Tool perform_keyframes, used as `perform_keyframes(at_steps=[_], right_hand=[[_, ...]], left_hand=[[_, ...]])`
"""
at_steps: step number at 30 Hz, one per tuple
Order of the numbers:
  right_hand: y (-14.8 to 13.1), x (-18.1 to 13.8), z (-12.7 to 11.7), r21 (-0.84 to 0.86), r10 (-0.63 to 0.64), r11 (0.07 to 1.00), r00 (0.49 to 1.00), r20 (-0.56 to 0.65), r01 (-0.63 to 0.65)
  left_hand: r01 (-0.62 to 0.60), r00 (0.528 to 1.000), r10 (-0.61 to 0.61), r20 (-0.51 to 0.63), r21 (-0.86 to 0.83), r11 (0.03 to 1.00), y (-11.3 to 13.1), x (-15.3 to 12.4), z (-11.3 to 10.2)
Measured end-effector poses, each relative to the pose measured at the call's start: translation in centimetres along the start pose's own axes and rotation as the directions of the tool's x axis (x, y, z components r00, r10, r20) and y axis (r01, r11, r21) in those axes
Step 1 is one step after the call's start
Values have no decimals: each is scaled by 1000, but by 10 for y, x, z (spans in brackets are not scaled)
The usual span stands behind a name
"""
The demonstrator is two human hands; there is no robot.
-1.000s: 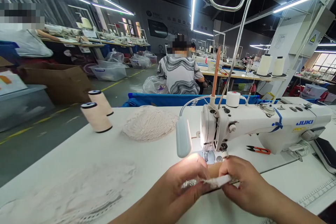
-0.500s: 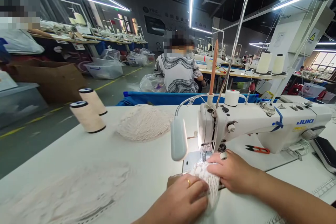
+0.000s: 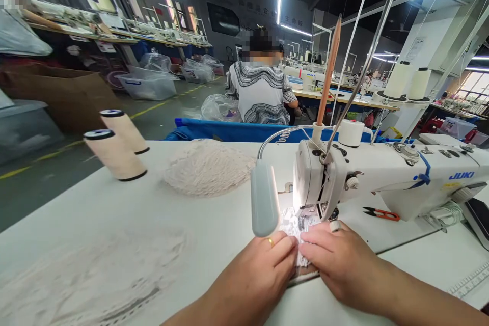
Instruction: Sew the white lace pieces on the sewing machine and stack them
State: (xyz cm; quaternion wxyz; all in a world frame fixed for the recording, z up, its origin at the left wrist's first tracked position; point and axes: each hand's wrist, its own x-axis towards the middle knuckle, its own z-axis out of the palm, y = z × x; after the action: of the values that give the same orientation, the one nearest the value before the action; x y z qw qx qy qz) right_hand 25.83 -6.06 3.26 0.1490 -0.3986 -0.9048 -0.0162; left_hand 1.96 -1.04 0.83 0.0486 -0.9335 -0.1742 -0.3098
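Where visible, lace between both grips

lace: under machine head | cones: left of fabric pile

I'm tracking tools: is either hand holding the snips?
No: the snips lie apart from the left hand and right hand, which rest on white lace.

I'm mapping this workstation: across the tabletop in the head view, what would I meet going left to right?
Two thread cones, far lacy pile, left hand, lace under the needle, right hand, orange-handled thread snips, ruler.
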Motion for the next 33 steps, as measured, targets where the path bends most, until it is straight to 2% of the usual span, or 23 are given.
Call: perform_keyframes(at_steps=[4,9,14,17,26,33], right_hand=[[3,3,9,25,53,998,999,12,-53],[12,1,12,27,75,997,997,-15,-74],[10,1,8,5,45,999,992,-119,-45],[11,1,9,-4,44,999,989,-141,-45],[11,1,9,-18,82,996,991,-106,-84],[10,3,8,2,95,995,990,-108,-95]], left_hand=[[5,1000,-6,17,64,998,-1,3,-6],[3,1000,-2,-12,48,999,-5,3,-7],[44,997,-43,-65,13,999,-4,-4,5],[63,996,-63,-66,-6,998,-4,-8,13],[46,992,-47,-117,-14,999,-5,-5,12],[61,995,-63,-77,-35,998,-5,-4,9]])
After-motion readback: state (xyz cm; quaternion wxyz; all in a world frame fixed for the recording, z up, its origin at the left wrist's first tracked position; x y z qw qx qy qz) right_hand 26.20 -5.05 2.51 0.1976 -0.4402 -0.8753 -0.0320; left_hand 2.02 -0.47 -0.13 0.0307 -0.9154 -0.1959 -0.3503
